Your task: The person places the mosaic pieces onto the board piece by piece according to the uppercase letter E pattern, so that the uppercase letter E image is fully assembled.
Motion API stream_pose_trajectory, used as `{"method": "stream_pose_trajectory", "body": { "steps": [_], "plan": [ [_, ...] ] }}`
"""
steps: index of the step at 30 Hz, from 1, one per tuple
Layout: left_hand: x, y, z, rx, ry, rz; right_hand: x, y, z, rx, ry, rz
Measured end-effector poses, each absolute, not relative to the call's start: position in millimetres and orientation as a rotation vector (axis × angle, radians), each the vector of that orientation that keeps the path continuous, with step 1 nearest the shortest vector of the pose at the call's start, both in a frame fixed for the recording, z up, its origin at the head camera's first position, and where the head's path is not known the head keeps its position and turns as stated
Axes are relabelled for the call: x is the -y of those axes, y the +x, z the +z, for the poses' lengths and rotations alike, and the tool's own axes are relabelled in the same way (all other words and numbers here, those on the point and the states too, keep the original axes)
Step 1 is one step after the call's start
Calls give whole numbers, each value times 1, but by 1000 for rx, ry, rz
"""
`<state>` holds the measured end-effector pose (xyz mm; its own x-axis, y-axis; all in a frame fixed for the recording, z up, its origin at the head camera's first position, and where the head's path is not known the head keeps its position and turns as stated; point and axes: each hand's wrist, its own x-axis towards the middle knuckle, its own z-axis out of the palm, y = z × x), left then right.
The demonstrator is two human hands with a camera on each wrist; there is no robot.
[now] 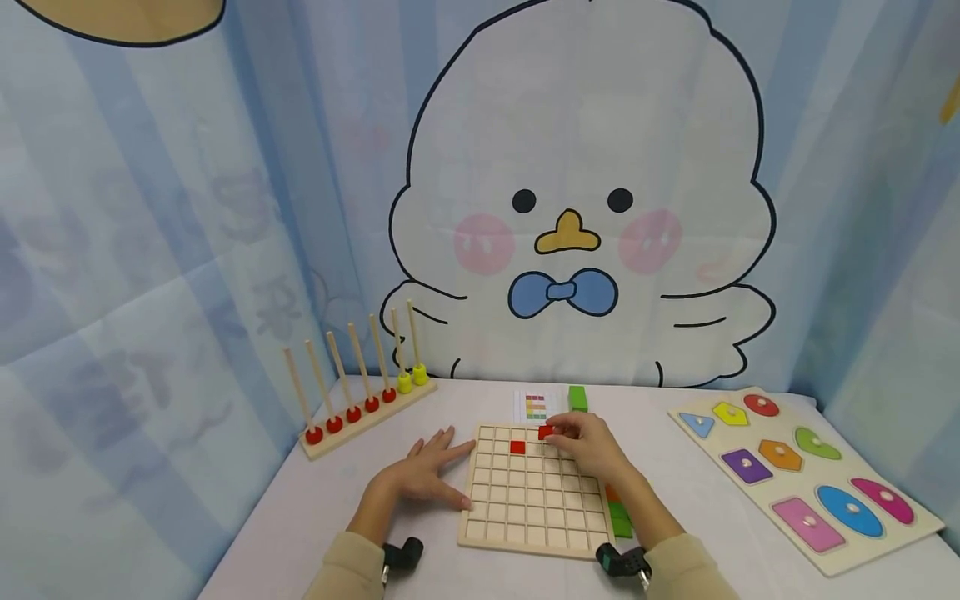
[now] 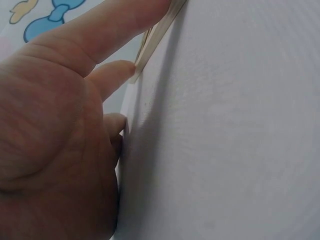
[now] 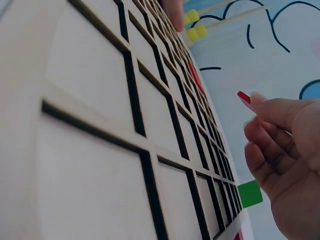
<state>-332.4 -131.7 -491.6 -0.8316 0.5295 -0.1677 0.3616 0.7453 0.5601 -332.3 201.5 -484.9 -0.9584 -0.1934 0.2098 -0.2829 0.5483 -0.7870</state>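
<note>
A square wooden grid board (image 1: 517, 514) lies on the table in front of me. One red tile (image 1: 517, 447) sits in a cell in its upper part. My right hand (image 1: 588, 446) pinches a second red tile (image 3: 243, 97) between thumb and forefinger, held over the board's far edge; the right wrist view shows it apart from the grid. My left hand (image 1: 422, 473) rests at the board's left side, fingers spread. In the left wrist view its fingertips (image 2: 127, 67) touch the wooden side of the board.
Behind the board lie a card (image 1: 536, 407) with coloured squares and a green block (image 1: 577, 397). Green tiles (image 1: 620, 521) lie along the board's right side. A peg stand (image 1: 337, 440) with red and yellow beads stands left, a shape puzzle (image 1: 795, 475) right.
</note>
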Motion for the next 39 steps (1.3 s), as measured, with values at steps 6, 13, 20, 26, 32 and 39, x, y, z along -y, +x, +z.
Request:
{"method": "stream_pose_trajectory", "body": {
  "steps": [6,13,20,26,32,39],
  "plan": [
    [131,-332,-492,-2624,696,748,-198,-341,-495,2745,522,1355],
    [131,-333,-490,-2634,699,725,-196,-342,-496,2771,591,1292],
    [131,-333,-491,-2629,691,730,-193,-339,-494,2796,634,1190],
    [132,-333,-492,-2628,688,735,-190,-340,-495,2842,592,1161],
    [132,-332,-493,-2631,691,738,-187,-341,-494,2845,622,1102],
    [131,-333,-492,-2630,703,733,-190,-338,-491,2832,622,1162]
  ]
}}
